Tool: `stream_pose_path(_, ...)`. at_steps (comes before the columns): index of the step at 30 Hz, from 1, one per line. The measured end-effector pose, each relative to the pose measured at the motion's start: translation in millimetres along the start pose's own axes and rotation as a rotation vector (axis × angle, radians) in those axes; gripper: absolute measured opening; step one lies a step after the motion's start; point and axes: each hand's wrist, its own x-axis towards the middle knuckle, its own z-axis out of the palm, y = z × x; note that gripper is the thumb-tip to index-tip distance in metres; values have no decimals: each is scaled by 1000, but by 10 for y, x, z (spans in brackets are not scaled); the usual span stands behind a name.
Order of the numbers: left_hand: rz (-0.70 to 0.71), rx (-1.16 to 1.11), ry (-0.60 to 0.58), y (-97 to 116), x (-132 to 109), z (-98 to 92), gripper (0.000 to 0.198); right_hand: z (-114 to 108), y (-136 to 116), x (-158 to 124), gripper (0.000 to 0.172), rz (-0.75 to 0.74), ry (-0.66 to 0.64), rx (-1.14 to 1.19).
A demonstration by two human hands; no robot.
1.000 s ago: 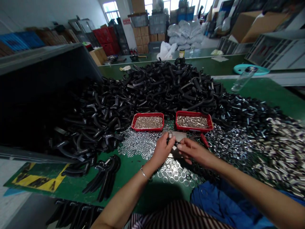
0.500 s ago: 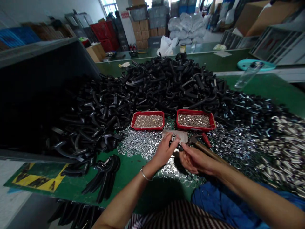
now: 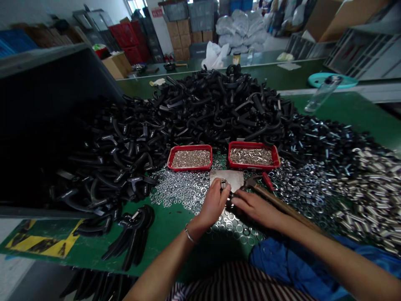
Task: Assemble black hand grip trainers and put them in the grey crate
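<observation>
My left hand [image 3: 213,204] is closed round a short silvery metal sleeve [image 3: 223,183], which pokes up between thumb and fingers. From the sleeve a small black part [image 3: 232,195] reaches to the right. On its other end are the closed fingers of my right hand [image 3: 257,208], palm down; they partly hide it. Just beyond both hands lies a flat metal plate [image 3: 230,177]. Close to my right hand, a hammer [image 3: 266,195] with a wooden handle rests aslant, a red-handled tool [image 3: 267,181] beside its head. Loose metal rings [image 3: 233,225] lie under and in front of the hands.
Two red trays [image 3: 189,169] [image 3: 253,167] of small metal pins stand past the plate. Behind them rises a heap of black handles [image 3: 213,104]. Small nuts [image 3: 178,188] spread leftward, metal sleeves [image 3: 369,196] rightward. A dark crate [image 3: 59,138] lies tipped at left.
My right hand has turned from palm-sideways to palm down over the black part. Both hands sit slightly further left in view, as the whole scene has shifted left a little.
</observation>
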Motion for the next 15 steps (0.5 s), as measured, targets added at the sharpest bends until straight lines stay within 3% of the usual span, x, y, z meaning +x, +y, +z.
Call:
stream_pose_path(2, -78, -11, 51, -8, -16, 8, 25, 19, -13, -9, 45, -45, 138, -37)
stream_pose_path(3, -81, -9, 60, -9, -24, 7, 25, 33, -17, -14, 46, -33, 121, -7)
stream_pose_path(7, 47, 15, -10, 4, -52, -19, 20, 85, -37, -35, 65, 118, -188, 209)
stream_pose_path(8, 48, 14, -14, 7, -57, -21, 20, 90, -46, -36, 64, 114, -167, 197)
stream_pose_path(12, -33, 45, 65, 18, -73, -3, 21, 100, -89, -50, 48, 41, 136, 79)
stream_pose_path(13, -20, 57, 66, 24, -76, -2, 19, 104, -97, -61, 49, 57, 124, 99)
stream_pose_path(15, 40, 72, 20, 39, -85, -7, 16, 111, -110, -91, 58, 128, -41, 211)
